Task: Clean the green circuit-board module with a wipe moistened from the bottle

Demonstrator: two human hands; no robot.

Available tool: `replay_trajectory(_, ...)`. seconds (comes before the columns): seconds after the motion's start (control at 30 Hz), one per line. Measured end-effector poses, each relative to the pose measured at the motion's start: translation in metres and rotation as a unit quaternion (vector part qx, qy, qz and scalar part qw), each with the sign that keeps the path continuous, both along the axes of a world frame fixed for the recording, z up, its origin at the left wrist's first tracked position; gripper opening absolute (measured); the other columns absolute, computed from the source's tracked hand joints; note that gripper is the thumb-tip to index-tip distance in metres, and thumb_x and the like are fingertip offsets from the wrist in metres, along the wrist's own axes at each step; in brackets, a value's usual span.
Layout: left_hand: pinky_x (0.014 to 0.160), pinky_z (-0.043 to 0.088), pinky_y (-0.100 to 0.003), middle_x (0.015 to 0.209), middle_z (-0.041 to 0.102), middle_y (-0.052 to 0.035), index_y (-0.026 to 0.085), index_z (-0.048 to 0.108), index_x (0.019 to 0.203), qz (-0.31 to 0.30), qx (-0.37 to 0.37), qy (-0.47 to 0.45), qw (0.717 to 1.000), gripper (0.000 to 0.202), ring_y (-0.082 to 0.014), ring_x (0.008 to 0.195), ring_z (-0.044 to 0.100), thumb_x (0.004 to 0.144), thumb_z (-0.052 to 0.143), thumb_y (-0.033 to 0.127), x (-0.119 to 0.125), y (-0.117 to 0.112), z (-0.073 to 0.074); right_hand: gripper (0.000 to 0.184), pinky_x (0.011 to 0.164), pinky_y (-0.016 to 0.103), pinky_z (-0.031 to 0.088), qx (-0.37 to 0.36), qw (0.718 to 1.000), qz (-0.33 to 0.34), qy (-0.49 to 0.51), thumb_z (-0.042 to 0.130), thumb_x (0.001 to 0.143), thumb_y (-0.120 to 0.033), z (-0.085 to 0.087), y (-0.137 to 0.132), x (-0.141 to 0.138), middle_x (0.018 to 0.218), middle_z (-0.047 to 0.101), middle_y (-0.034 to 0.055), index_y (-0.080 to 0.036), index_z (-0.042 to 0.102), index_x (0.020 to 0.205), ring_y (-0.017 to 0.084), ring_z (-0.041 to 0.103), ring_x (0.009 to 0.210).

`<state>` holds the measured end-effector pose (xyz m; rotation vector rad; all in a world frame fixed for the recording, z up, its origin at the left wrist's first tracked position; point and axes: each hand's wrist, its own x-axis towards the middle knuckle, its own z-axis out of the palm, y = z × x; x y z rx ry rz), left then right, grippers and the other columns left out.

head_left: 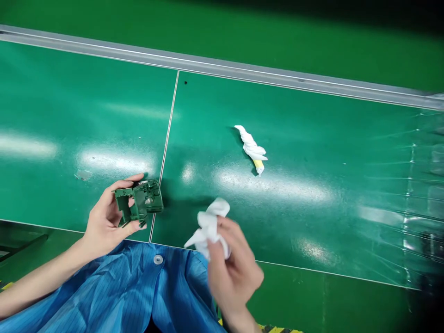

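My left hand grips a dark green moulded plastic part just above the near edge of the green table. My right hand, blurred, is closed around a crumpled white cloth held to the right of the part. Farther out on the table lies a twisted white cloth wrapped round a yellow stick, apart from both hands.
A grey metal rail runs along the table's far edge. A thin seam splits the tabletop into two panels. Clear plastic film covers the right end. My blue striped coat fills the bottom of the view.
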<state>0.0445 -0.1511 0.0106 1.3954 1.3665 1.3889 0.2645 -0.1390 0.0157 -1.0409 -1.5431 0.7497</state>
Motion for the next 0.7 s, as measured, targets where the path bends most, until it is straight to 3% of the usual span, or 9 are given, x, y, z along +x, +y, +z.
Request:
replay_trajectory(0.13,0.090,0.054,-0.033,0.129,0.054,-0.0152,0.018,0.047,0.125,0.081,0.089,0.183,0.976,0.062,-0.0248,0.120,0.053,0.070,0.075,0.019,0.009,0.002,-0.005,0.043,0.076,0.029,0.060,0.124,0.982,0.104,-0.094,0.049,0.079,-0.001,0.010,-0.027,-0.037,0.114,0.061,0.0144,-0.011,0.055,0.120,0.020,0.064,0.098)
replay_trajectory(0.2,0.094,0.051,-0.038,0.132,0.052,-0.0149,0.019,0.046,0.127,0.089,0.112,0.228,0.963,0.056,-0.0255,0.121,0.052,0.076,0.070,0.019,0.011,0.000,-0.006,0.042,0.081,0.028,0.060,0.170,0.978,0.076,-0.089,0.047,0.081,-0.003,0.009,-0.027,-0.061,0.115,0.060,0.0191,-0.003,0.052,0.123,0.022,0.061,0.106)
replay_trajectory(0.3,0.098,0.048,-0.039,0.136,0.049,-0.0124,0.021,0.046,0.129,0.101,0.164,0.283,0.939,0.051,-0.0237,0.121,0.052,0.081,0.059,0.009,0.010,-0.005,-0.006,0.037,0.079,0.026,0.060,0.149,0.984,0.000,-0.092,0.046,0.082,0.000,0.007,-0.018,-0.088,0.108,0.063,0.0205,0.002,0.053,0.117,0.021,0.064,0.100)
replay_trajectory(0.4,0.093,0.052,-0.032,0.136,0.049,-0.0119,0.020,0.046,0.132,0.100,0.194,0.325,0.920,0.058,-0.0222,0.118,0.055,0.078,0.059,0.003,0.008,-0.009,-0.005,0.029,0.064,0.023,0.059,0.108,0.983,0.021,-0.147,0.046,0.086,-0.005,0.010,-0.014,-0.092,0.101,0.067,0.0159,-0.001,0.058,0.111,0.018,0.067,0.084)
replay_trajectory(0.5,0.091,0.054,-0.035,0.133,0.052,-0.0136,0.018,0.047,0.130,0.071,0.149,0.305,0.938,0.055,-0.0251,0.114,0.057,0.077,0.064,0.011,0.007,-0.010,-0.002,0.026,0.059,0.023,0.056,0.110,0.980,0.055,-0.159,0.043,0.086,-0.005,0.018,-0.021,-0.077,0.096,0.068,0.0148,0.000,0.059,0.106,0.017,0.067,0.082)
replay_trajectory(0.6,0.086,0.057,-0.033,0.128,0.055,-0.0125,0.018,0.049,0.126,0.098,0.029,0.234,0.967,0.054,-0.0252,0.110,0.060,0.076,0.069,0.023,0.008,-0.008,0.004,0.030,0.066,0.024,0.058,0.132,0.977,0.069,-0.150,0.040,0.087,-0.007,0.023,-0.030,-0.054,0.096,0.068,0.0141,0.000,0.059,0.109,0.017,0.067,0.084)
replay_trajectory(0.7,0.079,0.059,-0.026,0.125,0.057,-0.0110,0.018,0.050,0.122,0.129,-0.079,0.144,0.978,0.056,-0.0208,0.098,0.065,0.073,0.073,0.032,0.008,-0.005,0.011,0.037,0.072,0.026,0.059,0.084,0.990,0.005,-0.113,0.046,0.082,-0.004,0.021,-0.029,-0.030,0.101,0.069,0.0078,-0.011,0.060,0.116,0.018,0.067,0.086)
